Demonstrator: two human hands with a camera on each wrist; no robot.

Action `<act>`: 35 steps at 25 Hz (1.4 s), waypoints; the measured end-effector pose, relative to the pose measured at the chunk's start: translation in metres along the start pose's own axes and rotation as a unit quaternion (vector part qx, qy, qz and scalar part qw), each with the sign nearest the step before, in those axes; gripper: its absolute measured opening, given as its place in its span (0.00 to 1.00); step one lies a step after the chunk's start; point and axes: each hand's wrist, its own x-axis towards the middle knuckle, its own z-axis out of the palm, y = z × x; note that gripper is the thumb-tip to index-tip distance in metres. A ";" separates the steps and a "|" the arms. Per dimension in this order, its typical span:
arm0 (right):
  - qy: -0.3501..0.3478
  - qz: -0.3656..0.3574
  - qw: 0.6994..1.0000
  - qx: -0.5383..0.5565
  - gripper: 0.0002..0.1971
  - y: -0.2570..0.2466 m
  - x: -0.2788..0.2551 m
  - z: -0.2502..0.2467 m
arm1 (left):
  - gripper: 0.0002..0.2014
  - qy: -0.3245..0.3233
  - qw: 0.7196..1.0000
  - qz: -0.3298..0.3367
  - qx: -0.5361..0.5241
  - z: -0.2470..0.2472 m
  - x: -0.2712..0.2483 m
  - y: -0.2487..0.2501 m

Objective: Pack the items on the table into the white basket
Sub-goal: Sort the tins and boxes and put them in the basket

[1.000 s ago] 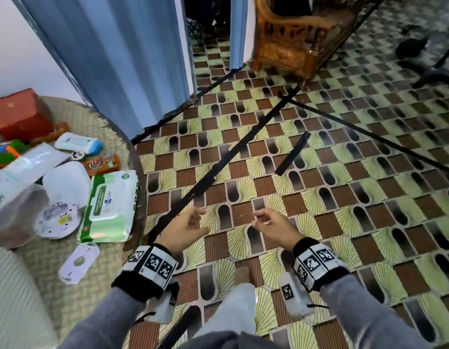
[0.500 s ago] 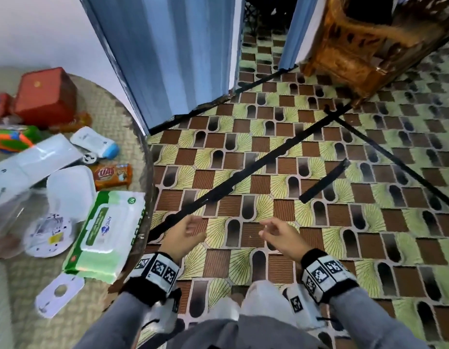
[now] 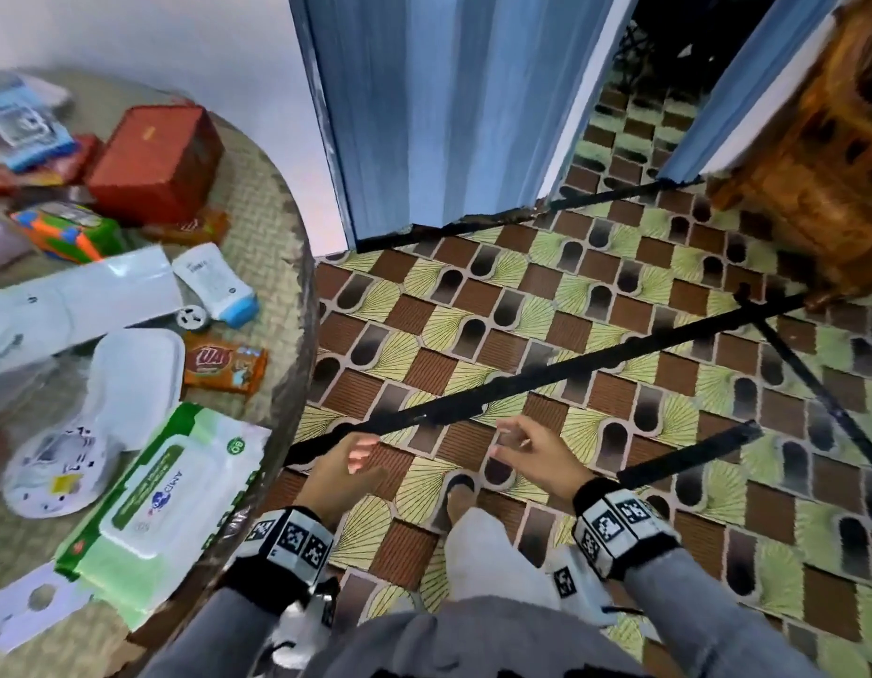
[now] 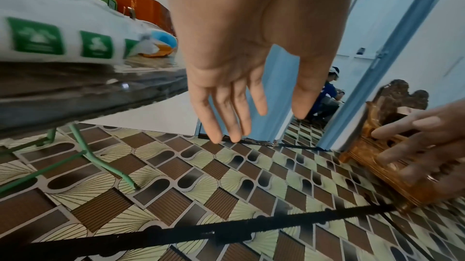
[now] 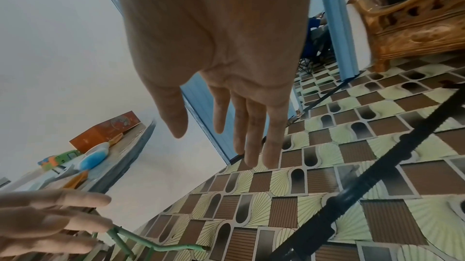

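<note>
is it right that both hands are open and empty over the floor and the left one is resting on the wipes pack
Not quite. Both hands are open and empty over the floor, but the left hand is not resting on the wipes pack; it hangs in the air past the table edge, beside the right hand. The head view shows the gap, and the left wrist view shows bare, straight fingers.

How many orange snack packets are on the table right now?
2: one orange snack packet beside the white lid, another against the red box. More may be hidden.
</note>
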 end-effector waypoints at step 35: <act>-0.282 -0.231 0.917 -0.163 0.26 -0.394 0.396 -0.003 | 0.21 0.443 0.868 -0.033 -0.223 -0.244 0.227 0.108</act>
